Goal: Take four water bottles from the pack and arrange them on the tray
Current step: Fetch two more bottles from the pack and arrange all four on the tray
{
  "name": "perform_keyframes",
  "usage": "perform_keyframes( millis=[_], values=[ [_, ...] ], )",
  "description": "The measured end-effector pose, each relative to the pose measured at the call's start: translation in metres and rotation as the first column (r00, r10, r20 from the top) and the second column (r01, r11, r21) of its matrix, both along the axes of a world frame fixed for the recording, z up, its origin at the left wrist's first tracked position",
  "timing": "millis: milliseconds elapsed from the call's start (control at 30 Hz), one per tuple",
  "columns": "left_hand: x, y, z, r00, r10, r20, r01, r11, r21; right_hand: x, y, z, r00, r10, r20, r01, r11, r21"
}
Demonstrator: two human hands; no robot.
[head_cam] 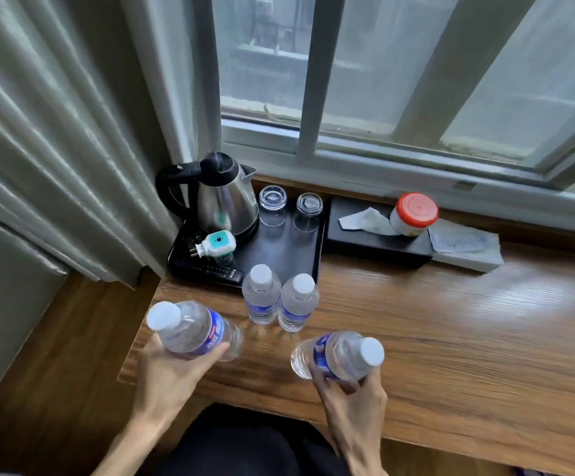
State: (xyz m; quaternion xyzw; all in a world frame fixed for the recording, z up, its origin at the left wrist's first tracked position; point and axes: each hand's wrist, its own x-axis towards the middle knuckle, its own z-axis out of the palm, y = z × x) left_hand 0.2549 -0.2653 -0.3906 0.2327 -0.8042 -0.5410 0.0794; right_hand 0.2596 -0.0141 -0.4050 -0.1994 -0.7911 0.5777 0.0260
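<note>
Two clear water bottles with white caps and blue labels stand upright side by side on the wooden table, the left one (261,297) and the right one (296,304), just in front of the black tray (293,249). My left hand (172,376) grips a third bottle (193,329), tilted with its cap toward the left. My right hand (348,389) holds a fourth bottle (339,355), tilted with its cap to the right. Both held bottles hover above the table's near edge. The pack is not in view.
On the tray stand a steel kettle (224,197), two upturned glasses (272,201), a plug-in device (215,245) and a remote (217,271). A black tissue box (375,238) with a red-lidded jar (415,213) sits to the right. Curtain at left, window behind.
</note>
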Motion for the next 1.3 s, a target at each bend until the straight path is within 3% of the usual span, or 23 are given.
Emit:
perform_keyframes(
  millis=[233,400,767,1000,1300],
  values=[
    [-0.057,-0.025,0.056,0.986,0.03,-0.163,-0.045,0.995,-0.089,-0.059,0.033,0.035,0.992,0.007,-0.127,-0.006,1.0,0.007],
    [-0.116,-0.027,0.062,0.979,-0.055,-0.196,0.038,0.996,-0.085,-0.113,0.029,0.048,0.978,0.094,-0.185,-0.084,0.994,0.063],
    [-0.222,0.02,0.035,0.936,-0.346,-0.057,0.318,0.906,-0.278,-0.205,-0.025,0.021,0.954,0.274,-0.121,-0.251,0.951,0.181],
    [-0.247,0.047,-0.007,0.947,-0.32,-0.038,0.29,0.896,-0.335,-0.233,-0.037,-0.004,0.954,0.278,-0.111,-0.258,0.952,0.166],
    [-0.267,0.052,-0.025,0.959,-0.281,-0.046,0.266,0.942,-0.206,-0.26,-0.042,-0.023,0.949,0.285,-0.139,-0.244,0.936,0.253]
  ],
)
